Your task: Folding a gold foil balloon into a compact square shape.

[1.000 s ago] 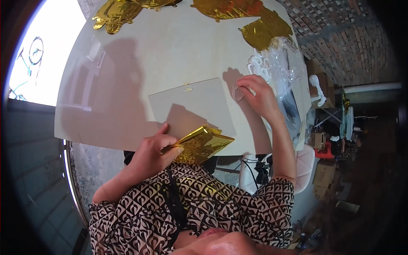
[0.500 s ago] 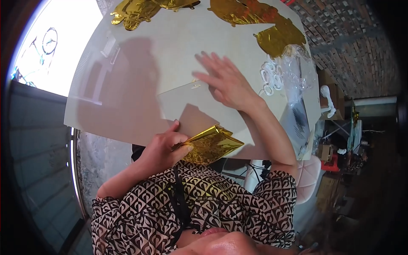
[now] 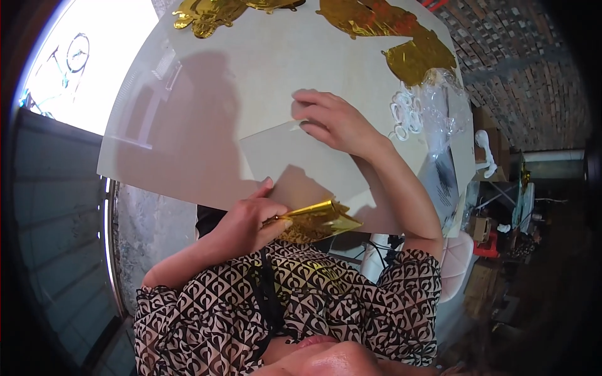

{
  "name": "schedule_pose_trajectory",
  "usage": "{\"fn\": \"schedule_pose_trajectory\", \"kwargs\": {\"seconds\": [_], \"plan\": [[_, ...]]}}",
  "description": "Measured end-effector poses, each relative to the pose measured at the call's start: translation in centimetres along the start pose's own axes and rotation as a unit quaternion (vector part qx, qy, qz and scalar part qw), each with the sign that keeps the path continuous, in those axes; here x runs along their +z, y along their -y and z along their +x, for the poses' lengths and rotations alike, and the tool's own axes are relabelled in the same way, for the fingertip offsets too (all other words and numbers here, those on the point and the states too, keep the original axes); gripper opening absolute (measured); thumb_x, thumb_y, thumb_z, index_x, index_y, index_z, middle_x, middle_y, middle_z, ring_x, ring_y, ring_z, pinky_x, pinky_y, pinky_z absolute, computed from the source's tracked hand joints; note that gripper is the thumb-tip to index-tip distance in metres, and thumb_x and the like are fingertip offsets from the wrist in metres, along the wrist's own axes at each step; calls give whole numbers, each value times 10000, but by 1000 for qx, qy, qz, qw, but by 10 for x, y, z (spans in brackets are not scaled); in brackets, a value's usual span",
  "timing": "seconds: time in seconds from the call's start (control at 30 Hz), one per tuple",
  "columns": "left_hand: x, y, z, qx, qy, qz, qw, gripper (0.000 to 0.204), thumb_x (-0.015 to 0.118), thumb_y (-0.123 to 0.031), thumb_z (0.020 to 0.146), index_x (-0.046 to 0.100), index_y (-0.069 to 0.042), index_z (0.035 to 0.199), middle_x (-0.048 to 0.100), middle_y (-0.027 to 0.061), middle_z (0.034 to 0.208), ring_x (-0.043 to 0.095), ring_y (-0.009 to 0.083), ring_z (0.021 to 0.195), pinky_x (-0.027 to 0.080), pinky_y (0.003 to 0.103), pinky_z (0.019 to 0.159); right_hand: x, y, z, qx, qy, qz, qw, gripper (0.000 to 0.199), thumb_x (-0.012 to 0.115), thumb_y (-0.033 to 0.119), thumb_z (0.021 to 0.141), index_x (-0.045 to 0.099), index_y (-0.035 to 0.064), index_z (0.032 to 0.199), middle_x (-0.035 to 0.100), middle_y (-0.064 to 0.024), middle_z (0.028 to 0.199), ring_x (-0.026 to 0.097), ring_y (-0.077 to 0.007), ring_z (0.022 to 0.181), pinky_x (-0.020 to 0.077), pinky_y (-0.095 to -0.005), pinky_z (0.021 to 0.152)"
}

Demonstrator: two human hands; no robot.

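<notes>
My left hand (image 3: 244, 222) grips a folded gold foil balloon (image 3: 320, 220) in front of my chest, at the table's near edge. Its fingers are wrapped round the left end, and the loose foil points right. On the table beyond it lies a flat, see-through plastic bag (image 3: 276, 150). My right hand (image 3: 342, 122) rests over the far edge of that bag, fingers bent and drawn toward the thumb. Whatever sits between those fingertips is too small or hidden to make out.
More gold foil balloons (image 3: 417, 56) lie along the far side of the white table (image 3: 263, 69). White rings or ties (image 3: 406, 113) are heaped at the right, beside a crumpled clear plastic bag (image 3: 442, 103). A pale padded chair (image 3: 456, 266) stands beyond the table's right corner.
My right hand's spread fingers have curled in and come down at the bag's far edge. The gold foil in my left hand has tipped slightly.
</notes>
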State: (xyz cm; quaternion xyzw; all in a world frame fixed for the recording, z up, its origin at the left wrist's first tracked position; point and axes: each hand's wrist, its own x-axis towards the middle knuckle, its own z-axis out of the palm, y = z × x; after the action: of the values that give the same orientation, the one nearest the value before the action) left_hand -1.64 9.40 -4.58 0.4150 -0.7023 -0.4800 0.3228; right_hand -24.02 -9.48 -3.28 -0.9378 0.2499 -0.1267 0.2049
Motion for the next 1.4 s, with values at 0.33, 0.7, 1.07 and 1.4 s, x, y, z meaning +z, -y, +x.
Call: {"fn": "schedule_pose_trajectory", "kwargs": {"seconds": [0.33, 0.7, 1.07, 1.4], "plan": [[2, 0, 2, 28, 4, -17, 999, 65, 670, -35, 881, 644, 23, 868, 564, 136, 630, 555, 332, 548, 259, 494, 1221, -6, 2, 5, 125, -92, -179, 971, 149, 653, 29, 849, 655, 71, 993, 654, -88, 1033, 618, -313, 969, 523, -402, 843], [-9, 4, 27, -207, -69, -258, 941, 169, 646, -131, 958, 689, 24, 907, 690, 5, 797, 592, 64, 725, 492, 228, 790, -65, 7, -135, 323, -183, -187, 909, 157, 684, 86, 885, 705, 30, 1030, 679, -135, 985, 661, -298, 875, 529, -400, 792], [21, 31, 38, -151, -247, -404, 868, 150, 618, -97, 989, 684, -3, 1087, 703, 37, 997, 612, 84, 906, 470, 234, 855, -25, -9, -157, 421, -181, -236, 857, 251, 615, 117, 893, 684, 30, 1118, 642, -186, 1055, 655, -361, 889, 522, -447, 788], [15, 31, 38, -126, -292, -534, 783, 95, 595, -85, 1003, 640, -34, 1070, 683, 42, 1103, 615, 83, 989, 472, 231, 888, -11, 18, -128, 383, -230, -169, 878, 285, 700, 140, 888, 672, 19, 1145, 647, -156, 1043, 667, -312, 862, 536, -393, 756]]}}
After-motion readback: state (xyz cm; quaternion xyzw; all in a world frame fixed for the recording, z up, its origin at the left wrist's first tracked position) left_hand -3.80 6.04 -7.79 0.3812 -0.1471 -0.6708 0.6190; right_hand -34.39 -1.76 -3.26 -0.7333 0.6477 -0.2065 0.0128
